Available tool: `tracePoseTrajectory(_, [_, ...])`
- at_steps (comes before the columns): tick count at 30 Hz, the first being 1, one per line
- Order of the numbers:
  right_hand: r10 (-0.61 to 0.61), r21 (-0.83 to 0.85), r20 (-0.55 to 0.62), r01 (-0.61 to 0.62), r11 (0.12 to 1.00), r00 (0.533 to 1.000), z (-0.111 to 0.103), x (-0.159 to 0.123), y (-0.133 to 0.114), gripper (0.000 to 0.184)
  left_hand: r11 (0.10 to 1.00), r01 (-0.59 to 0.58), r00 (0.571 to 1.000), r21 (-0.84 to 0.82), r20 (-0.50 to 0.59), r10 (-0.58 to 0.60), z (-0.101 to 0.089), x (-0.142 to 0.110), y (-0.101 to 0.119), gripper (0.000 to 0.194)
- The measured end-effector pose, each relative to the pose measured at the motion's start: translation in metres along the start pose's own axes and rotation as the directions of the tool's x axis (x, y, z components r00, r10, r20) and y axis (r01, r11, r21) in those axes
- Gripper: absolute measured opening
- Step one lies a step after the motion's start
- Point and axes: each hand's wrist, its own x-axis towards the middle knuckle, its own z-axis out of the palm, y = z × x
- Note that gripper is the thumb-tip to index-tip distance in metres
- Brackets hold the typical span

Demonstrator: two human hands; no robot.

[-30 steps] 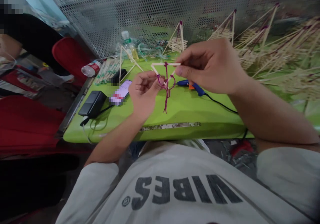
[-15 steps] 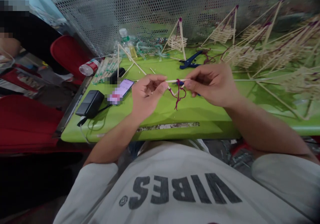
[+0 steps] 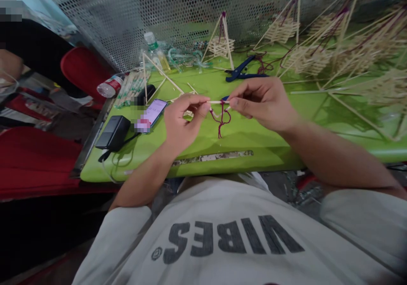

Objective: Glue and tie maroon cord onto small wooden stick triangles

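Between my hands runs a thin pale wooden stick [image 3: 215, 102], held level above the green table. My left hand [image 3: 185, 117] pinches its left end between thumb and fingers, and my right hand [image 3: 259, 102] pinches it near the right end. A dark red string [image 3: 220, 123] is looped over the stick and hangs below it in loose curves, its ends dangling. Just behind my right hand lie blue-handled pliers [image 3: 240, 71], partly hidden. A stick frame [image 3: 162, 75] with joined sticks stands beyond my left hand.
Several stick pyramids [image 3: 223, 39] with dark red ties stand along the back and right. On the left are a phone [image 3: 154, 114], a black charger [image 3: 112, 132], a lying bottle [image 3: 110, 86] and bundled wrapped sticks [image 3: 131, 86]. A perforated metal panel [image 3: 127, 18] borders the table [image 3: 197, 147].
The view has shifted slightly. My hands still hold the stick, with my right hand a little closer to the string. The string hangs much as before.
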Motion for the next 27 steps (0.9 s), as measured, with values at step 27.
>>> tracePoseTrajectory(27, [-0.129, -0.270, -0.126, 0.091, 0.959, 0.983, -0.009, -0.001, 0.016, 0.073, 0.932, 0.339, 0.940, -0.128, -0.001, -0.342, 0.006, -0.005, 0.002, 0.044])
